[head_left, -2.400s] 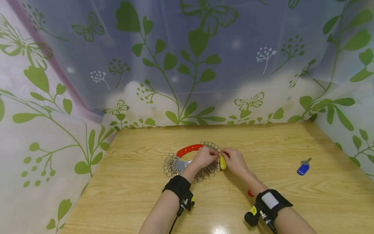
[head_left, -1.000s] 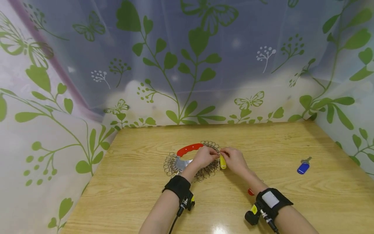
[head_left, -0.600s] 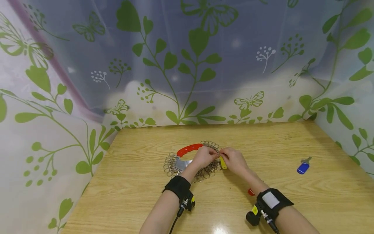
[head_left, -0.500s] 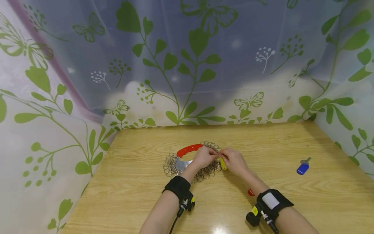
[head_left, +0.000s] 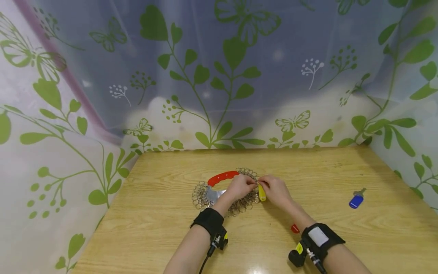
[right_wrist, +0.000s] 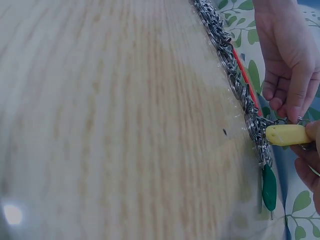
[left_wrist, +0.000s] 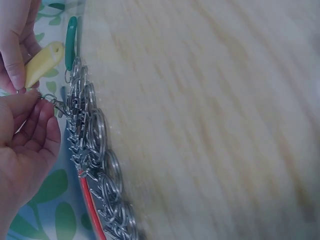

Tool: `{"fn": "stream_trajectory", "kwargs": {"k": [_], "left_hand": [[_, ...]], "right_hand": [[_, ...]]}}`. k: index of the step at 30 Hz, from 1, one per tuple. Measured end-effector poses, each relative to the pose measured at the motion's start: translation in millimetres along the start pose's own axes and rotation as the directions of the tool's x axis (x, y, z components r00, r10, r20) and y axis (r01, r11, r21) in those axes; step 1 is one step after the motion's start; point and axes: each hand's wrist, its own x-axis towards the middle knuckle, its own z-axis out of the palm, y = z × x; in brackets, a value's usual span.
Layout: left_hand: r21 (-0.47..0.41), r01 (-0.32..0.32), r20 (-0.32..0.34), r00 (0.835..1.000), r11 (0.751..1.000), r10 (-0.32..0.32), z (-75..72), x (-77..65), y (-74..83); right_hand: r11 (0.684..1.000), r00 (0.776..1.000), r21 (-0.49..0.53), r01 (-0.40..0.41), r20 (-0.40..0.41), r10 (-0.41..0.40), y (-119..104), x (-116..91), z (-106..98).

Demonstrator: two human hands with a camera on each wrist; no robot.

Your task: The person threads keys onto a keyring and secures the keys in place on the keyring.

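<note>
A key holder (head_left: 223, 177) lies mid-table, with a red grip handle and a flat grey metal plate. Metal rings (left_wrist: 97, 130) with clasps fringe the plate. My left hand (head_left: 241, 187) reaches across it and pinches a small metal ring (left_wrist: 49, 96) at its right edge. Close beside it, my right hand (head_left: 276, 190) pinches a yellow key tag (head_left: 262, 193) at its ring end. The fingertips of both hands nearly meet, and they hide where tag and ring join. A green key tag (right_wrist: 269, 188) hangs at the fringe in the wrist views.
To the right on the wooden table (head_left: 154, 236) lies a blue key tag (head_left: 356, 201) with a key. A red tag (head_left: 295, 228) is partly hidden by my right forearm. A leaf-patterned curtain (head_left: 191, 125) closes off the back and both sides.
Both hands stay at the same place on the key holder. The yellow tag has tilted a little and swung back between my fingers. The whole head view has shifted slightly.
</note>
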Motion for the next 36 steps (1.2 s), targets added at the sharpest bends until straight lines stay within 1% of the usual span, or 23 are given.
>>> {"fn": "stream_trajectory", "kwargs": {"k": [4,9,13,18,23,30,34,36], "left_hand": [[0.02,-0.007,-0.013,1.0,1.0,0.007,0.9,0.1,-0.1],[0.029,0.003,-0.015,1.0,1.0,-0.003,0.6,-0.7,1.6],[0.013,-0.001,-0.016,1.0,1.0,0.001,1.0,-0.8,1.2],[-0.016,-0.009,-0.012,1.0,1.0,0.009,-0.6,-1.1,1.0],[-0.01,-0.019,-0.009,1.0,1.0,0.019,-2.2,-1.4,2.4],[-0.01,0.0,-0.012,1.0,1.0,0.0,-1.8,-2.0,4.1],[-0.012,-0.001,-0.01,1.0,1.0,0.001,-1.8,-2.8,3.7],[-0.009,-0.001,-0.013,1.0,1.0,0.001,-1.4,-2.8,3.4]], "right_hand": [[1.0,1.0,-0.009,-0.014,0.004,0.014,0.6,1.5,-1.1],[1.0,1.0,-0.008,0.005,0.004,-0.005,1.5,0.9,-1.7],[0.999,0.999,-0.012,0.037,-0.009,-0.037,1.6,-0.5,-0.9],[0.995,0.995,-0.04,0.096,-0.025,-0.097,2.0,-1.4,0.2],[0.988,0.989,-0.061,0.142,-0.033,-0.144,0.6,-2.4,-0.6],[0.977,0.981,-0.09,0.191,-0.023,-0.194,-0.2,-3.2,-1.1],[0.972,0.977,-0.103,0.21,-0.016,-0.213,-0.6,-4.0,-2.4],[0.965,0.972,-0.124,0.232,-0.007,-0.235,0.2,-4.2,-2.3]]}}
